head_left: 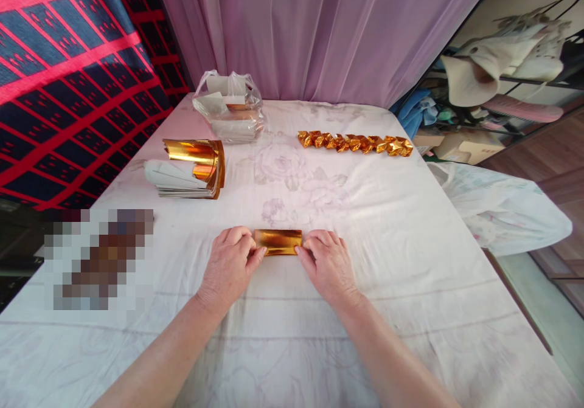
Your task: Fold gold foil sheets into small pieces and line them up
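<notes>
1. The left hand [230,262] pinches the left end of a gold strip [278,242] between thumb and fingers.
2. The right hand [331,265] pinches its right end likewise.
3. This strip lies about midway between the left and right edges of the tabletop [292,317].
4. Near the left edge is a paper stack [187,174]; near the far left corner, a plastic bag [235,119]; near the far right corner, folded gold pieces [356,143].
</notes>
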{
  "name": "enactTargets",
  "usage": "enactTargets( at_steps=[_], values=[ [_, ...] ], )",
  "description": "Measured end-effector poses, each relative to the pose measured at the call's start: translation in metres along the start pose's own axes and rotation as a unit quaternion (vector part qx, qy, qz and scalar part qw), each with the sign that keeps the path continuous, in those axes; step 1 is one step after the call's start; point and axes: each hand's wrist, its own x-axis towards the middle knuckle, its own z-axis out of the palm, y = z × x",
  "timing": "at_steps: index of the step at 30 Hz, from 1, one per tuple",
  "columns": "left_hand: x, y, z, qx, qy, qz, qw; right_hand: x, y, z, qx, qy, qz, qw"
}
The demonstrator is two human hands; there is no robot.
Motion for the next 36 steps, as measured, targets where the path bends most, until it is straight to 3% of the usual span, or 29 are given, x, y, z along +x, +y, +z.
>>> enactTargets(
  at_steps=[36],
  values=[
    [0.0072,0.0014,-0.0013,-0.007,-0.031,-0.047,0.998,0.0015,-0.0046,0.0037,-0.041,0.016,0.015,0.999]
  ],
)
